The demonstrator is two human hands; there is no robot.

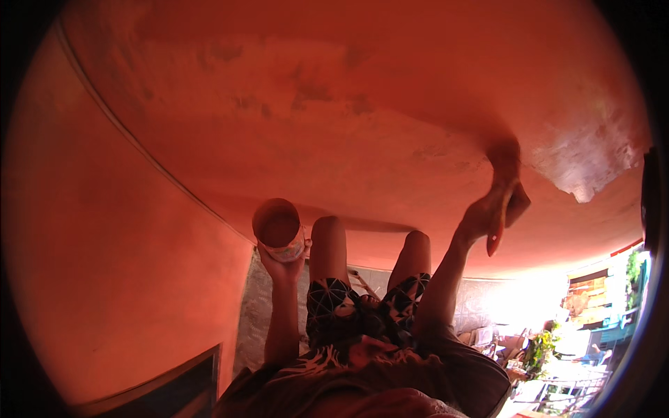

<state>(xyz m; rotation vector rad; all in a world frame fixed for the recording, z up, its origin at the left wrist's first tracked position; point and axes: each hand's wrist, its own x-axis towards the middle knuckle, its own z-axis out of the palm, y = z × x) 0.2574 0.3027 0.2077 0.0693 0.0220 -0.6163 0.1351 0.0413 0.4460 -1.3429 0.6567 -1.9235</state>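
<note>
My left hand (280, 267) is closed around the side of a round, open can (284, 249), with reddish-brown contents inside. It stays near the wall at the left of my knees. To the right, my right hand (479, 217) grips a paintbrush (495, 238), its handle pointing down with a small hole near the tip. The brush's wide head touches or nearly touches the orange-red wall (313, 160) in front of me; a shadow blurs the contact. Darker smudges mark parts of that wall.
A pale, ragged patch (585, 164) shows on the wall at the right. Another orange wall (104, 237) meets it at the left, with a dark framed opening (178, 390) below. Something like a ladder (364, 283) shows between my legs. Bright outdoors with plants (540, 352) lies lower right.
</note>
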